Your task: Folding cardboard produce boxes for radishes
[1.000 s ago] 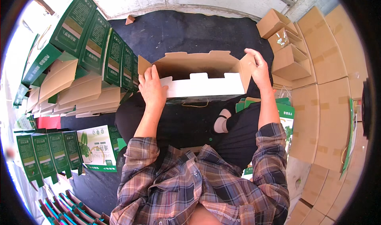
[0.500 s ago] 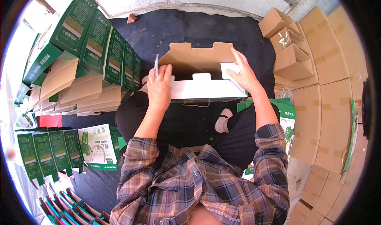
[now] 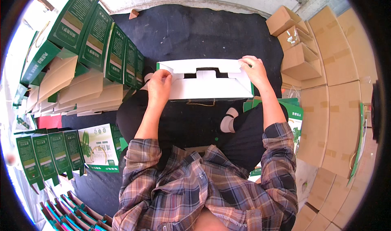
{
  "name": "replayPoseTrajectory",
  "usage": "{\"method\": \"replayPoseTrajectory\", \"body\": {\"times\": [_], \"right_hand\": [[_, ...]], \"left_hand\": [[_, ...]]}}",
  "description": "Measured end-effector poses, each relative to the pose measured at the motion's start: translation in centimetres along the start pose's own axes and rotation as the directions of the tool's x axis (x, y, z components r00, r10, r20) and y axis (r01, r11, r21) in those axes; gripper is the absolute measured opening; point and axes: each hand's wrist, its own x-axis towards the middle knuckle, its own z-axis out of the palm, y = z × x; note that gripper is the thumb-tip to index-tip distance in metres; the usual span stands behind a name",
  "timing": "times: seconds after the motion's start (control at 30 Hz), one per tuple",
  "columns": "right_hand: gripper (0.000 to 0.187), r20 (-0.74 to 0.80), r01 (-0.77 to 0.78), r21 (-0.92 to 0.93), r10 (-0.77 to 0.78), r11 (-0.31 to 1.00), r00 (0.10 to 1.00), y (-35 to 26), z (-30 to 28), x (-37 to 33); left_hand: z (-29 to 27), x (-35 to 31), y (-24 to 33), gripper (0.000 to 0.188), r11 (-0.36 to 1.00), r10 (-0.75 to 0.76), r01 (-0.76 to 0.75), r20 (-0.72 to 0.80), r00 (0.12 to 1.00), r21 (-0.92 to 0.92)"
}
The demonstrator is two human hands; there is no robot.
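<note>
A cardboard carton [image 3: 209, 88] stands between my knees, its white top flaps folded inward with a dark slot along the middle. My left hand [image 3: 159, 85] is at the left end, fingers bent and closed over the flap corner. At the far right corner, my right hand [image 3: 255, 70] has its fingers curled onto the white flap's edge. A white tab stands at the slot's middle. On the carton's near side hangs a cord handle [image 3: 201, 105]. The fingertips of both hands are partly hidden by the flaps.
Green open cartons [image 3: 95, 41] are stacked at the left, with smaller green boxes [image 3: 51, 153] below them. Brown cartons [image 3: 315, 121] form a wall on the right, near open brown boxes [image 3: 301, 62]. Black cloth [image 3: 195, 31] covers the floor. Flat green-and-white cartons [image 3: 295, 113] lie beside my right knee.
The brown far flap that stood up has been folded down toward me, so its white face shows. Both side flaps have gone inward, and my hands are at the carton's ends.
</note>
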Motion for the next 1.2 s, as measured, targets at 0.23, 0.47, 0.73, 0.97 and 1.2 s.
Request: {"method": "replayPoseTrajectory", "body": {"times": [0.23, 0.47, 0.73, 0.97, 1.2], "right_hand": [[0.068, 0.023, -0.070, -0.075, 0.072, 0.995, 0.997, -0.2, 2.2, -0.8], [0.083, 0.120, -0.020, -0.221, 0.048, 0.975, 0.992, -1.5, 2.1, -1.3], [0.066, 0.027, 0.023, -0.308, -0.015, 0.951, 1.000, -1.4, 3.1, -1.8], [0.056, -0.052, 0.047, -0.390, -0.073, 0.920, 0.996, -1.3, 3.8, -2.0], [0.043, -0.072, -0.256, 0.434, 0.317, 0.864, 0.946, 4.6, 3.5, 0.6]], "left_hand": [[0.5, 0.2, -0.3, 0.040, 0.981, 0.064, -0.071, 0.046, 0.997, 0.178], [1.2, -0.4, -0.1, 0.081, 0.848, 0.074, -0.088, 0.048, 0.996, 0.523], [1.8, 0.5, 0.6, 0.087, 0.904, -0.174, 0.121, 0.094, 0.980, 0.409], [2.2, 0.2, 1.0, 0.083, 0.892, -0.121, 0.090, 0.043, 0.992, 0.444], [1.5, 1.9, -4.2, 0.046, 0.972, -0.053, 0.070, -0.081, 0.995, 0.225]]}}
